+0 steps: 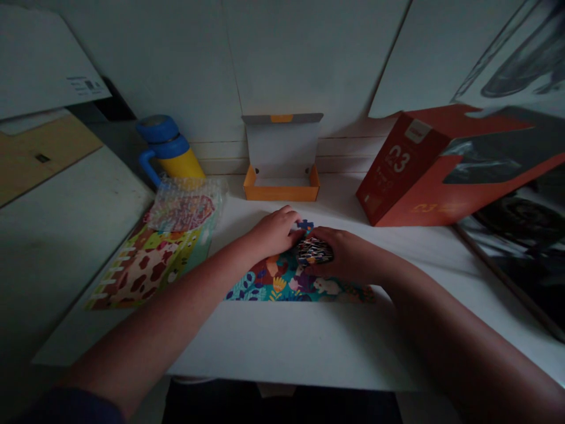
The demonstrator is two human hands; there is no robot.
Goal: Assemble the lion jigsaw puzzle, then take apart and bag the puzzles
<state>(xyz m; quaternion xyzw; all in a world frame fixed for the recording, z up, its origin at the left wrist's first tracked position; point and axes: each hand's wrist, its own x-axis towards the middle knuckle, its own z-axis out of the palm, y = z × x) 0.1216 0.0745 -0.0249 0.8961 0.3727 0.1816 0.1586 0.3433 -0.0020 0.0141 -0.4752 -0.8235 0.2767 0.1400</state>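
A stack of jigsaw puzzle pieces (314,251), seen edge-on, sits in the curled fingers of my right hand (348,254). My left hand (276,231) is just left of it, its thumb and bent fingers closed at the edge of a blue puzzle piece (304,224). Both hands are over a colourful picture sheet (278,288) with animals and plants, which lies flat on the white table. My hands and the stack cover part of the sheet's upper area.
Behind my hands stands an orange box (281,193) with its lid up. At left lie a cow-patterned picture sheet (141,271) and a clear bubble-wrap bag (188,206), before a blue-and-yellow jug (170,150). A large red box (410,171) stands at right on the white table (282,347).
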